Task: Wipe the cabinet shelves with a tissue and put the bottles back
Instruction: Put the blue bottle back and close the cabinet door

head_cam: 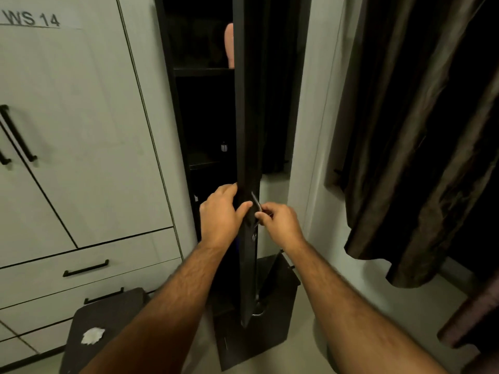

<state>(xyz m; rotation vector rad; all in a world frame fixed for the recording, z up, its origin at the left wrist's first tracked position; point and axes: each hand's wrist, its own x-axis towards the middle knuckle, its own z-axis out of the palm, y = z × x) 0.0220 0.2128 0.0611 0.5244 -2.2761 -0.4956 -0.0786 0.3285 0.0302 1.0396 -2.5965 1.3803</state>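
A tall black cabinet stands open, its dark door point(247, 117) seen edge-on in the middle. My left hand point(220, 214) grips the door's edge, thumb on the front. My right hand point(280, 218) pinches the thin metal handle point(256, 202) on the door. Dark shelves point(204, 71) show inside; a pink bottle point(229, 45) stands on the top one and a small bottle point(224, 147) on a lower one. A crumpled white tissue point(92, 336) lies on a dark stool point(108, 314) at the lower left.
White wardrobe doors and drawers point(81, 157) with black handles fill the left. A dark brown curtain point(418, 130) hangs at the right, close to the door. The cabinet's black base point(280, 279) juts out onto the pale floor below my hands.
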